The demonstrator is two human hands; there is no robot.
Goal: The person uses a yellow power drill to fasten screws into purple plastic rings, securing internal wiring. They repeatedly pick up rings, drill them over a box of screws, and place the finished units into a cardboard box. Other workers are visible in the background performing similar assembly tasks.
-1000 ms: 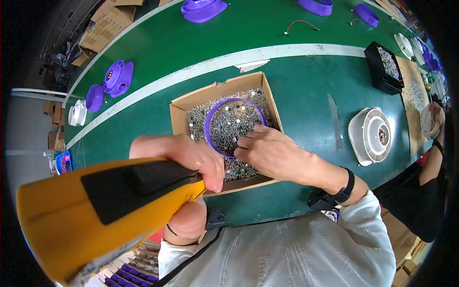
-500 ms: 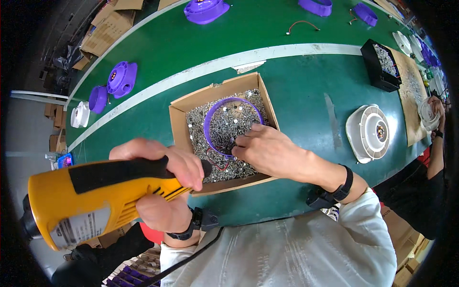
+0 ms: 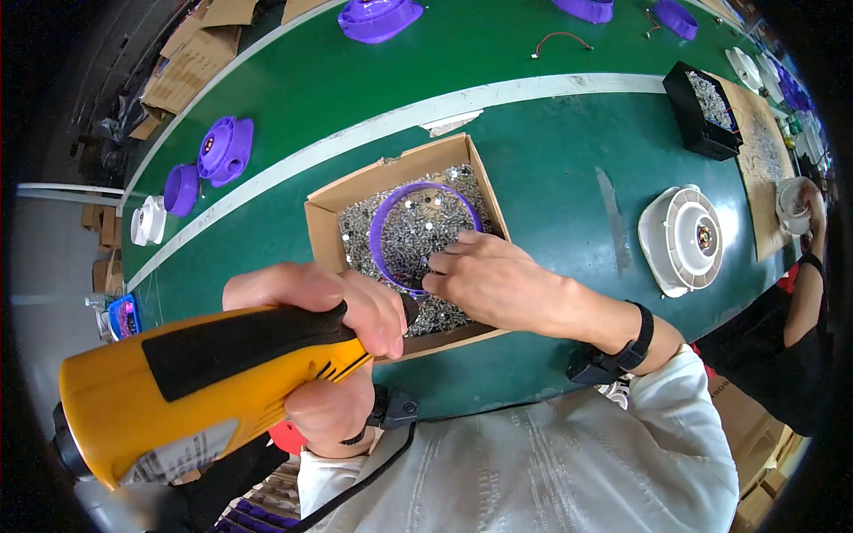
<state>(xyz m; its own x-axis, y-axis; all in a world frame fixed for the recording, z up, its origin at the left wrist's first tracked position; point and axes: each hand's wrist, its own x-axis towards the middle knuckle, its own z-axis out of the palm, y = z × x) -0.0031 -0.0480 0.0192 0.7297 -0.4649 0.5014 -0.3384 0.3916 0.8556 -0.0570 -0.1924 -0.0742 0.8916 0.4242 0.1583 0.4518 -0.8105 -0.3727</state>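
Note:
My left hand (image 3: 351,311) is wrapped round the black-topped grip of a yellow power tool (image 3: 213,382), held at the lower left with its body slanting down toward the left rim. My right hand (image 3: 489,280) reaches into an open cardboard box (image 3: 317,238) of loose small metal screws (image 3: 355,209). Its fingers are curled together at the near right side of a purple plastic ring (image 3: 375,235), covering part of that rim. The ring lies over the screws. Whatever the fingertips pinch is hidden.
A white round housing (image 3: 684,240) lies on the green table (image 3: 569,178) to the right, below a black bin (image 3: 702,111) of small parts. Purple housings (image 3: 227,151) stand beyond the white strip (image 3: 524,89). At the far right, a co-worker's hand (image 3: 810,209) holds a white part.
The power tool and my left hand have shifted slightly right and down. My right hand stays curled at the ring. The co-worker's white part has turned.

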